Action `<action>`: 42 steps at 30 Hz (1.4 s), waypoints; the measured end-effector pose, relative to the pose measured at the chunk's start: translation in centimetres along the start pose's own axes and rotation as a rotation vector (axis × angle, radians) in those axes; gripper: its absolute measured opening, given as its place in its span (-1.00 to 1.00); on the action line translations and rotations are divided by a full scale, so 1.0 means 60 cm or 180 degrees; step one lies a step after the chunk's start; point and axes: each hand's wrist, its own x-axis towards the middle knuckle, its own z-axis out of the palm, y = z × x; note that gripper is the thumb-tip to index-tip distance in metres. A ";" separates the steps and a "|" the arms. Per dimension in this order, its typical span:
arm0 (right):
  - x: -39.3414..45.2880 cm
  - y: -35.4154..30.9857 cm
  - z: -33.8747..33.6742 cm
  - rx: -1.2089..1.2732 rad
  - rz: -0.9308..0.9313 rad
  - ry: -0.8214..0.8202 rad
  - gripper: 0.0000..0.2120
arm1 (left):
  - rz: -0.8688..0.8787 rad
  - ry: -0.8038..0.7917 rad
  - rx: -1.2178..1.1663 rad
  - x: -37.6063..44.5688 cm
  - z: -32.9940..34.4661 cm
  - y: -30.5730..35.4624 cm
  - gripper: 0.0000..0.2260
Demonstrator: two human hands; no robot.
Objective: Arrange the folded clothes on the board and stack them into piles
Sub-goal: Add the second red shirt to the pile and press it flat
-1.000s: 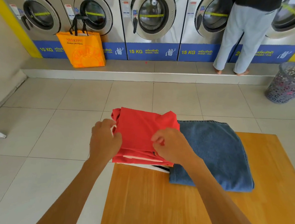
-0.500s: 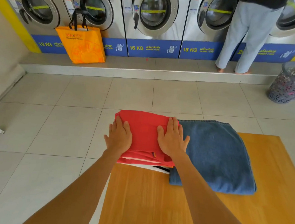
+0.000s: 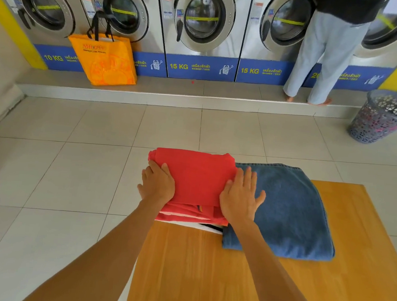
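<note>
We see a folded red garment topping a pile at the far left corner of the orange-brown wooden board. The left hand lies flat on its left edge, the right hand flat on its right edge, fingers spread. Touching the pile's right side lies a folded blue denim piece. Far off, an orange tote bag leans against the washing machines.

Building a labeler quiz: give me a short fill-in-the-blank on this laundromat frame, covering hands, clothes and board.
1. Both hands, left hand and right hand, press flat on the folded ____ garment.
2. The folded blue denim garment lies to the ____ of the red pile.
3. Both piles rest on an orange-brown ____ board.
4. An orange tote bag stands before the washing ____.

Missing words: red; right; wooden; machines
</note>
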 end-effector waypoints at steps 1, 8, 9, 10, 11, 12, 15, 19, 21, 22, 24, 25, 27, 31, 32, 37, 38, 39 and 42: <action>-0.004 -0.021 -0.006 0.0064 -0.0287 0.0105 -0.47 | -0.0006 0.0027 0.0030 -0.001 0.000 0.002 -0.43; -0.086 -0.021 0.046 -0.0357 -0.1463 -0.0098 -0.39 | 0.0027 0.0133 0.0141 -0.006 -0.004 -0.001 -0.43; -0.086 -0.007 0.045 -0.0319 -0.1291 -0.0097 -0.36 | 0.0032 0.0145 0.0202 -0.009 -0.005 0.001 -0.44; -0.084 0.007 0.044 -0.0242 -0.1056 -0.0132 -0.34 | 0.0050 0.0170 0.0287 -0.010 -0.007 0.004 -0.45; -0.082 0.021 0.039 -0.0132 -0.0778 -0.0194 -0.32 | 0.0146 0.0234 0.0427 -0.013 -0.010 0.008 -0.46; -0.079 0.035 0.032 0.0027 -0.0506 -0.0241 -0.33 | 0.0393 0.0361 0.0631 -0.015 -0.011 0.010 -0.45; -0.080 0.066 0.001 0.0349 -0.0232 0.0169 -0.51 | 0.1523 0.0633 0.1281 -0.019 -0.012 0.017 -0.39; -0.094 0.067 -0.023 0.0709 -0.0731 0.0291 -0.65 | 0.1939 0.0436 0.1169 -0.019 -0.004 0.026 -0.50; -0.098 0.065 -0.020 0.0712 -0.0849 0.0104 -0.65 | 0.1952 0.0449 0.1066 -0.023 -0.002 0.036 -0.55; -0.096 0.068 -0.016 0.0680 -0.0838 0.0097 -0.67 | 0.2004 0.0422 0.1040 -0.027 -0.001 0.042 -0.56; -0.090 0.073 -0.011 0.0587 -0.0821 0.0255 -0.78 | 0.2095 0.0300 0.1001 -0.034 0.003 0.053 -0.57; -0.087 0.072 -0.011 0.0553 -0.0862 0.0386 -0.83 | 0.2099 0.0233 0.1016 -0.035 0.005 0.056 -0.56; -0.085 0.069 -0.021 0.0516 -0.1060 0.0690 -0.89 | 0.2023 0.0137 0.1150 -0.032 0.011 0.059 -0.53; -0.103 0.068 -0.047 0.0486 -0.1736 0.0944 -0.94 | 0.1731 0.0083 0.1296 -0.014 0.016 0.053 -0.46; -0.110 0.074 -0.044 0.0344 -0.1860 0.0830 -0.93 | 0.1670 0.0063 0.1247 -0.010 0.015 0.053 -0.46; -0.073 0.079 -0.052 -0.0080 -0.1606 -0.0690 -0.81 | 0.1612 0.0087 0.1337 -0.011 0.014 0.053 -0.42; -0.055 0.066 -0.063 -0.0069 -0.1607 -0.0837 -0.78 | 0.1610 0.0092 0.1380 -0.013 0.015 0.052 -0.41; -0.040 0.046 -0.076 0.0034 -0.1619 -0.0831 -0.76 | 0.1599 0.0098 0.1403 -0.015 0.016 0.051 -0.41; -0.004 -0.030 -0.085 0.0567 -0.1701 -0.0109 -0.74 | 0.1611 0.0239 0.1503 -0.022 0.024 0.049 -0.41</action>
